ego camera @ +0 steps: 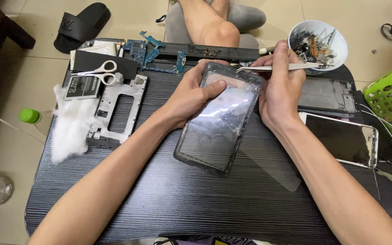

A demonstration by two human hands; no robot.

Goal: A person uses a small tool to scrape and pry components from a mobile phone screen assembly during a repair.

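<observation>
Phone panel (221, 122) tilts lengthwise, top end away, between both hands' fingers (214, 88).

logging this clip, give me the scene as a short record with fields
left hand: left hand grips the cracked phone screen panel, thumb on the glass
right hand: right hand holds metal tweezers at the panel's top edge
surface: dark striped table
left side: scissors, battery, white cotton wad, metal phone frame
right side: white bowl of small parts, phone with pale frame
</observation>
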